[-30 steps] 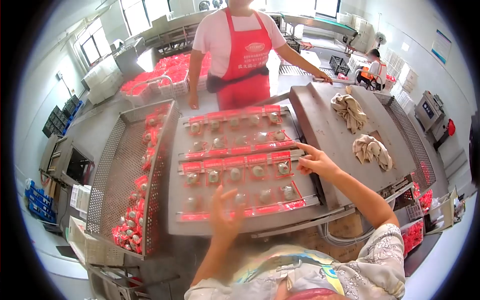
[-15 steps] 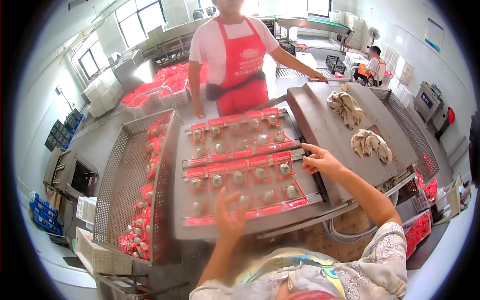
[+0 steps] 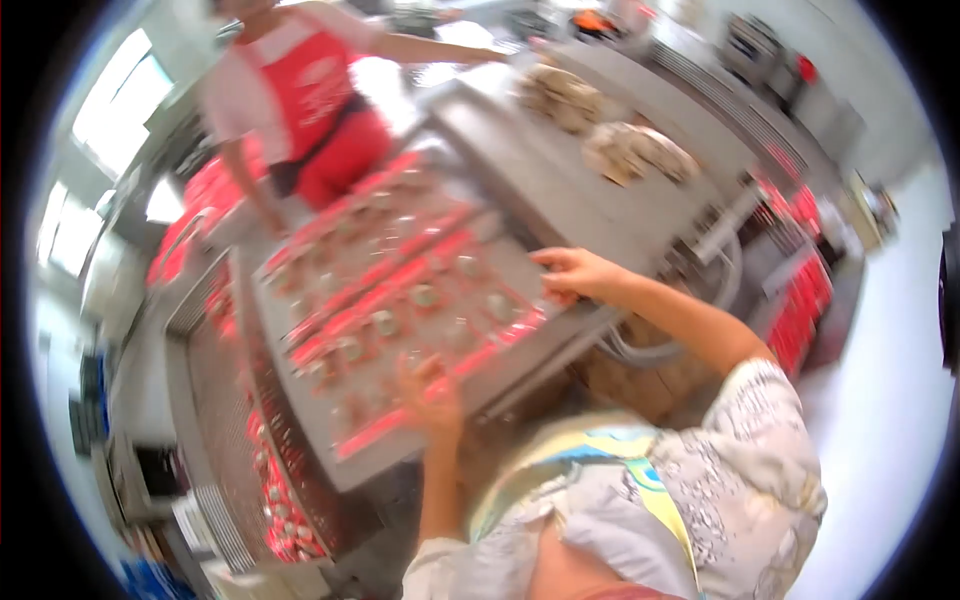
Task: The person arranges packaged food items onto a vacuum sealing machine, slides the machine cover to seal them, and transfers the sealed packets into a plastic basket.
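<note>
Red-edged clear packets (image 3: 423, 296), each with a round pale-green item inside, lie in rows on a metal machine bed (image 3: 350, 478). My left hand (image 3: 430, 392) is over the near row, smeared by motion. Its fingers look stretched out and apart, and nothing shows in them. Beside the right end of the near row is my right hand (image 3: 585, 276). Its index finger points left and the other fingers are partly curled, with no object visible in it. Whether either hand touches a packet or the metal, I cannot tell.
A metal lid (image 3: 500, 150) with two crumpled cloths (image 3: 640, 153) adjoins the bed. At left stands a perforated metal bin (image 3: 215, 400) holding red packets. Across the machine is a person in a red apron (image 3: 310, 85). A crate of red packets (image 3: 795, 310) stands at right.
The whole view has turned and blurred, so the machine appears tilted. Both hands remain near the packet rows; my right hand now appears nearer the bed's front right end.
</note>
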The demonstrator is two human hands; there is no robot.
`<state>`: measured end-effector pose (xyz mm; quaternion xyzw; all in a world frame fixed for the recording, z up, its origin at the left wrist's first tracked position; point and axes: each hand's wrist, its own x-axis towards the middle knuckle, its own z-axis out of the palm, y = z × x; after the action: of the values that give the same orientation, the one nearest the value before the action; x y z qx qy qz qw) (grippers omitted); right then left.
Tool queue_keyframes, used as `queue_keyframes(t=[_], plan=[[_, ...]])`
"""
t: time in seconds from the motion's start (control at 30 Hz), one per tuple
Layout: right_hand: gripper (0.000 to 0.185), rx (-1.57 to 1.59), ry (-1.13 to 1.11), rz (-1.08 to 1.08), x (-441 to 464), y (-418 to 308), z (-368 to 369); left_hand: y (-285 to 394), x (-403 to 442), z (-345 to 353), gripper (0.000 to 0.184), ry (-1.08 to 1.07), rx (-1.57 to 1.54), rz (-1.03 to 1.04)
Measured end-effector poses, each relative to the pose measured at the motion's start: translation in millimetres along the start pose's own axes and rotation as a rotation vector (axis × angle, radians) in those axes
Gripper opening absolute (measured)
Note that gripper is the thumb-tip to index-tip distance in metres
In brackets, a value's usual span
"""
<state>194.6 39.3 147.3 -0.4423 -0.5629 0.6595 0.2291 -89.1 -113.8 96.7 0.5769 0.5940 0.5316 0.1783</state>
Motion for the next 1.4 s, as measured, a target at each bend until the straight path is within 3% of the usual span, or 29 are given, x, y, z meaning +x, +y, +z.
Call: queue_keyframes(t=[0.17, 0.27, 0.4, 0.47, 0.53, 0.6, 0.67, 0.73, 0.77, 0.8, 0.83, 0.9, 1.03, 1.13, 1.17, 1.2, 1.23, 1.4], plan=[[0.044, 0.083, 0.112, 0.015, -54.6, 13.9, -43.8, 18.2, 1.4, 38.4, 0.064, -0.187, -0.184, -0.063], [0.034, -0.011, 0.357, -0.139, -81.7, 35.5, -97.5, 39.5, 8.1, 75.5, 0.063, -0.338, -0.166, 0.009], [0.030, -0.457, 0.822, -0.295, -129.5, 55.3, -206.9, 111.9, 32.0, 172.9, 0.060, -0.622, -0.207, 0.276], [0.028, -1.028, 0.942, -0.369, -147.1, 68.5, -263.7, 158.2, 38.9, 232.3, 0.060, -0.772, -0.216, 0.458], [0.024, -1.328, 0.870, -0.373, -158.7, 83.7, -315.4, 194.8, 42.7, 294.2, 0.060, -0.856, -0.155, 0.648], [0.024, -1.686, 0.855, -0.396, -166.8, 96.1, -352.6, 207.5, 32.2, 357.5, 0.062, -0.683, -0.042, 0.740], [0.023, -1.649, 0.767, -0.421, -167.8, 98.9, -386.1, 218.5, 32.1, 394.3, 0.065, -0.849, 0.154, 0.474], [0.017, -1.692, 0.646, -0.014, -160.2, 75.0, -398.5, 213.1, 28.8, 422.1, 0.063, -0.935, 0.296, 0.242], [0.009, -1.786, 0.712, -0.119, -151.8, 86.8, -414.6, 207.1, 27.8, 427.8, 0.058, -0.919, 0.279, 0.219], [0.005, -1.877, 0.629, -0.134, -150.2, 80.2, -411.9, 202.3, 27.1, 428.4, 0.054, -0.906, 0.268, 0.194], [0.006, -1.828, 0.580, 0.005, -148.3, 76.4, -407.4, 200.0, 28.5, 428.3, 0.047, -0.924, 0.255, 0.193], [0.009, -1.835, 0.671, -0.113, -146.7, 90.7, -412.1, 201.6, 28.5, 427.4, 0.047, -0.935, 0.251, 0.144], [0.013, -1.714, 0.676, 0.004, -145.2, 104.5, -418.1, 186.0, 16.0, 433.2, 0.037, -0.850, 0.194, 0.193], [0.014, -1.733, 0.660, -0.082, -147.6, 120.0, -442.3, 186.1, 10.3, 431.9, 0.021, -0.767, 0.190, 0.185], [0.017, -1.715, 0.641, 0.041, -150.2, 108.5, -430.2, 182.0, 6.4, 438.0, 0.019, -0.705, 0.150, 0.227], [0.020, -1.788, 0.621, -0.014, -151.2, 124.5, -454.8, 183.4, 5.0, 440.8, 0.021, -0.693, 0.132, 0.212], [0.020, -1.834, 0.670, -0.333, -152.8, 165.4, -506.7, 187.9, 6.4, 433.7, 0.027, -0.704, 0.179, 0.246], [0.021, -1.630, 0.629, -0.157, -164.4, 129.2, -481.7, 205.2, 9.2, 407.4, 0.042, -0.770, 0.208, 0.284]])
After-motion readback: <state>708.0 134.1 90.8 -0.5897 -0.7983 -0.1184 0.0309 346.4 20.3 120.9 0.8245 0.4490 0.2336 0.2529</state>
